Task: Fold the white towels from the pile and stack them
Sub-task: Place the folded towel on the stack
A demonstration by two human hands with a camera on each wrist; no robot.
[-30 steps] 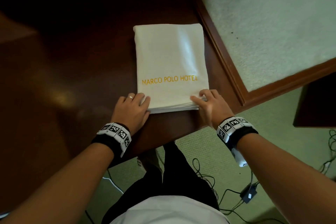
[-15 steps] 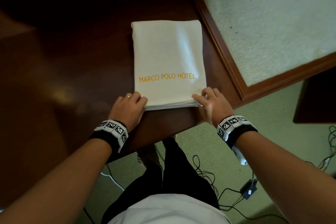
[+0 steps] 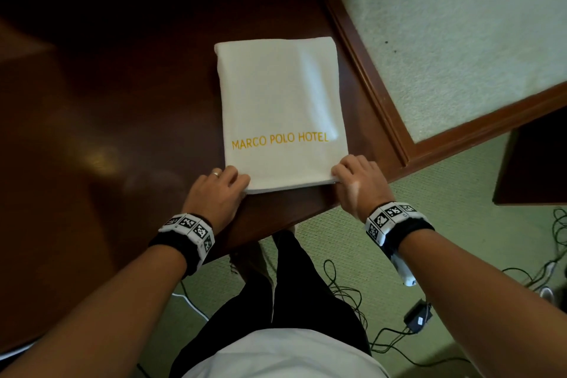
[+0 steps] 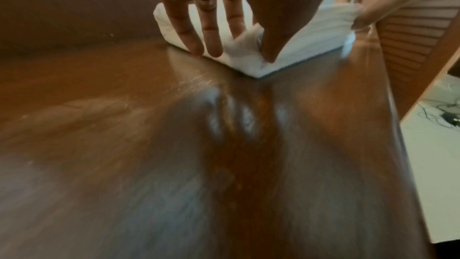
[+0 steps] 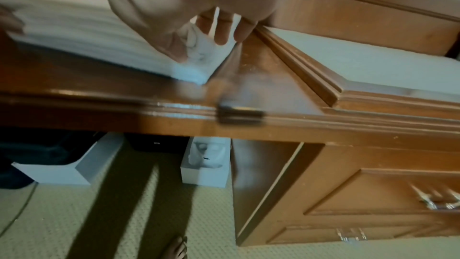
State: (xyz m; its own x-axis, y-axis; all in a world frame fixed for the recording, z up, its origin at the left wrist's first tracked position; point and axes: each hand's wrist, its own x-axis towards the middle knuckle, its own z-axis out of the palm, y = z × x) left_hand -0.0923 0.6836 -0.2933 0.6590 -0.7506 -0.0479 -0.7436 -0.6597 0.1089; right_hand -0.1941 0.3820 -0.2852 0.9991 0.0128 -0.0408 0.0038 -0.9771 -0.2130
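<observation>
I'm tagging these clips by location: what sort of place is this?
Most likely a hotel room. The folded white towel is embroidered MARCO POLO HOTEL, it lies on a polished wooden desk with a drawer, and the floor is green carpet.

Dark glossy wooden bench (image 3: 107, 132), pale green carpet (image 3: 460, 239) underneath, cables (image 3: 346, 291) around 5 o'clock, a drawer unit (image 5: 373, 194) at 3 o'clock.
</observation>
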